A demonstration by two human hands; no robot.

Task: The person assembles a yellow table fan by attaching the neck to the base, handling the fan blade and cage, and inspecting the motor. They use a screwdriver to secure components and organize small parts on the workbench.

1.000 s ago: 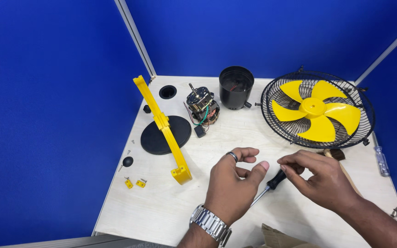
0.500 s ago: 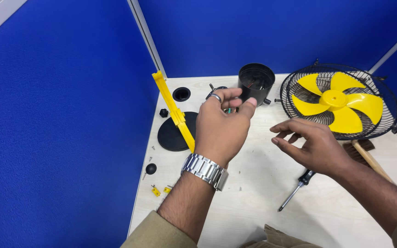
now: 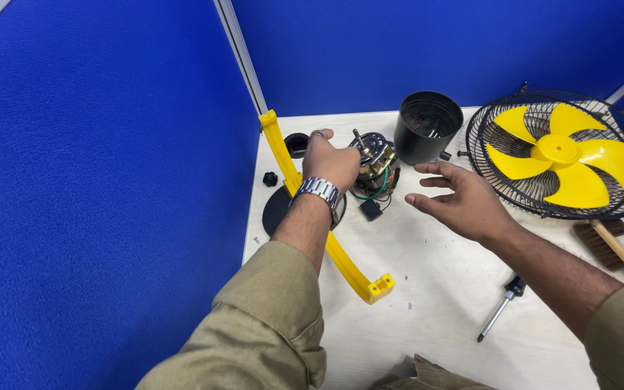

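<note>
My left hand [image 3: 330,162], with a metal watch on the wrist, is closed around the left side of the fan motor [image 3: 375,165], a copper-wound unit with its shaft pointing up. The motor stands on the white table [image 3: 435,289] beside a long yellow stand arm [image 3: 341,260]. Just right of the motor, my right hand [image 3: 456,202] hovers with its fingers spread and nothing in it. A black-handled screwdriver [image 3: 500,307] lies loose on the table near my right forearm.
A black cylindrical housing [image 3: 427,126] stands behind the motor. To the right lies a wire guard with a yellow fan blade [image 3: 557,155]. A wooden brush [image 3: 612,245] lies below it. A black round base [image 3: 277,209], ring [image 3: 296,143] and knob [image 3: 270,178] sit left. Blue partitions enclose the table.
My left hand went from raised in mid-air down onto the motor. My right hand, earlier on the screwdriver, released it and moved towards the motor with fingers spread.
</note>
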